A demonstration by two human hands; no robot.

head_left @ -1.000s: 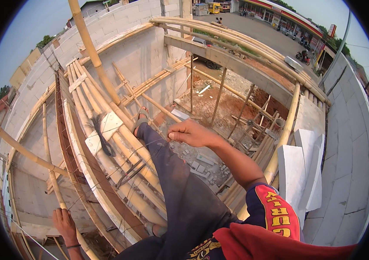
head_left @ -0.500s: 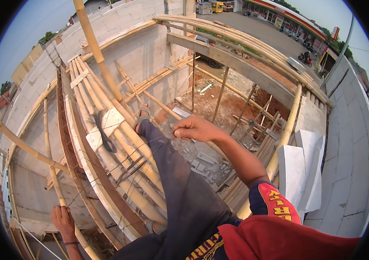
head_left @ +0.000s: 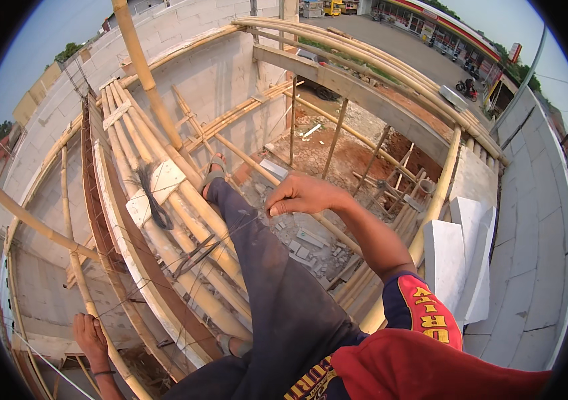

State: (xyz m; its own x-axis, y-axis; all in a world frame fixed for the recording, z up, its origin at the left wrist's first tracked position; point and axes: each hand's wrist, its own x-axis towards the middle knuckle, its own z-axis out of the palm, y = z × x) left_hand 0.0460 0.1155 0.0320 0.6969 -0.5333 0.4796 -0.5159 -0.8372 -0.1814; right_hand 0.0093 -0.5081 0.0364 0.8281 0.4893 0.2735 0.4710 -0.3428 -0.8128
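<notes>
My right hand (head_left: pixel 307 197) is pinched closed over my raised knee, with a thin tie wire (head_left: pixel 240 227) at its fingertips. The wire runs down and left across the bamboo toward my left hand (head_left: pixel 90 339). Low at the left, beside a bamboo pole (head_left: pixel 84 283), my left hand is closed with the wire's other end at its fingers. Between the hands, a dark pair of long-handled pincers (head_left: pixel 194 257) lies on the bamboo platform (head_left: pixel 220 265). A bundle of black wire (head_left: pixel 154 200) rests on a pale board (head_left: pixel 164 179) nailed across the poles.
My sandalled foot (head_left: pixel 214 173) stands at the platform's edge above a deep drop to rubble (head_left: pixel 314 240). A steel-reinforced formwork channel (head_left: pixel 114 233) runs along the left. White blocks (head_left: pixel 447 257) stand at the right by a block wall (head_left: pixel 530 233). An upright bamboo pole (head_left: pixel 147 73) rises ahead.
My right hand has dipped slightly, its fingers bending further downward. My left hand has shifted a little up and left. The whole view has moved slightly; the pincers and wire bundle stay in place.
</notes>
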